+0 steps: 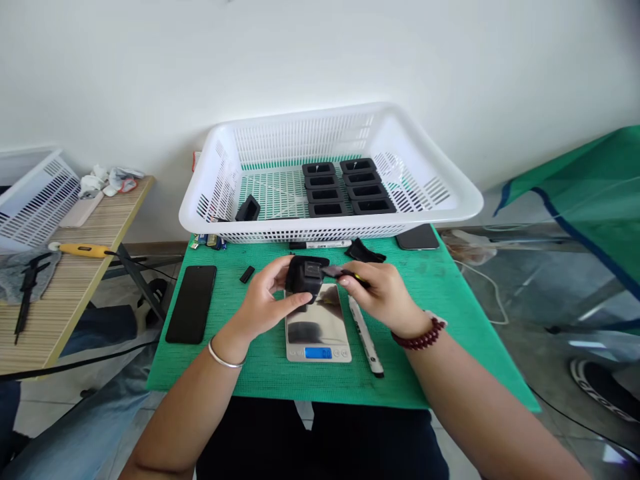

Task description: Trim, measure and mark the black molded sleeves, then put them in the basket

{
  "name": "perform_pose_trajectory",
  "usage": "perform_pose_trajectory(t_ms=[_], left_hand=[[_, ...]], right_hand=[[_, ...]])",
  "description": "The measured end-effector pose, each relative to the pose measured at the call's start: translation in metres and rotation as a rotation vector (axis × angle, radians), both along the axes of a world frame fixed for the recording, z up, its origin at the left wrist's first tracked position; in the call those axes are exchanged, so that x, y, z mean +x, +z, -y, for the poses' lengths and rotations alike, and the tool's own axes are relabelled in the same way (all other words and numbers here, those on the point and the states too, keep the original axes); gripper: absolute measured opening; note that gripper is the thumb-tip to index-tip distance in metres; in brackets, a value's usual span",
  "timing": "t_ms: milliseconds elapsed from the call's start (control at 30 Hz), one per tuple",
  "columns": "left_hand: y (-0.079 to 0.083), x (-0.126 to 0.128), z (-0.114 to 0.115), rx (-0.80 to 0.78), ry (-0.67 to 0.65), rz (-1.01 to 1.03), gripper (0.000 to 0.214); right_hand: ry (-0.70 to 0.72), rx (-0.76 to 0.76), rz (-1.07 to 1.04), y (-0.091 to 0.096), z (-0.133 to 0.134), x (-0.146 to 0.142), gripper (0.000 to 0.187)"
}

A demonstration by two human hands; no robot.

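My left hand is closed round a black hollow part with a flared rim, held above the digital scale. In my right hand is a utility knife with a black and yellow handle. Its blade touches or nearly touches the right side of the part; I cannot tell which. The scale has a shiny plate and a lit blue display. A white marker lies just right of the scale, under my right hand. Left of my left hand rests a small black piece.
Behind my hands a white basket holds several black rectangular parts. On the green mat lie a phone, another marker, a black scrap and a dark flat device. A wooden table stands left.
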State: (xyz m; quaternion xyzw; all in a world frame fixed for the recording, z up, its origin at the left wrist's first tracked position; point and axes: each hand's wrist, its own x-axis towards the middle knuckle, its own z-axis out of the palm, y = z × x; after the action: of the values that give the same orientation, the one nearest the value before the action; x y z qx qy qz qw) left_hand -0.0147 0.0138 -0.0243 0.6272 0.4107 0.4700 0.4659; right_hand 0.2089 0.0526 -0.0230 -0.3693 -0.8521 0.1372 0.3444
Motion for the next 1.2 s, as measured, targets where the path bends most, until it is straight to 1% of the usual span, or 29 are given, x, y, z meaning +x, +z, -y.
perform_pose_trajectory(t_ms=[67,200,333,467,633,700,800,933,1033,1100,1200], left_hand=[[0.0004,-0.0002,-0.0004,-0.013,0.008,-0.004,0.052],[-0.0001,-0.0009,-0.0009,-0.031,0.014,-0.007,0.053],[-0.0006,-0.0011,-0.0008,-0.037,0.002,-0.016,0.053],[0.001,-0.0004,-0.0003,-0.039,-0.013,-0.03,0.053],[0.0032,-0.0013,-0.0023,-0.045,0.017,-0.017,0.049],[0.0034,-0.0024,-0.0036,-0.026,0.043,-0.02,0.048],[0.0035,-0.0033,-0.0043,-0.002,0.064,-0.039,0.048],[0.0039,-0.0024,-0.0025,-0.014,0.0,-0.04,0.048],[0.0035,-0.0021,-0.0014,-0.043,-0.062,-0.012,0.049],[0.003,-0.0025,-0.0014,-0.059,-0.068,0.019,0.049],[0.0037,-0.0031,-0.0017,-0.061,-0.052,0.025,0.049]], right_hand=[[0.03,0.011,0.023,-0.0004,0.0006,-0.0004,0.036],[-0.066,0.047,0.038,-0.0018,0.0008,-0.0011,0.035],[-0.042,0.061,0.048,-0.0024,0.0005,-0.0013,0.035],[-0.118,0.103,0.077,-0.0014,0.0009,-0.0014,0.037],[-0.045,0.059,0.093,-0.0019,0.0028,-0.003,0.039],[-0.077,0.074,0.12,-0.0027,0.0031,-0.0037,0.041],[-0.132,0.098,0.092,-0.0035,0.0027,-0.0036,0.041],[-0.095,0.08,0.088,-0.0042,0.002,-0.0023,0.04],[-0.132,0.106,0.088,-0.0043,0.0024,-0.0021,0.039],[-0.128,0.123,0.073,-0.0038,0.0032,-0.0025,0.039],[-0.084,0.11,0.078,-0.0023,0.0045,-0.0029,0.039]])
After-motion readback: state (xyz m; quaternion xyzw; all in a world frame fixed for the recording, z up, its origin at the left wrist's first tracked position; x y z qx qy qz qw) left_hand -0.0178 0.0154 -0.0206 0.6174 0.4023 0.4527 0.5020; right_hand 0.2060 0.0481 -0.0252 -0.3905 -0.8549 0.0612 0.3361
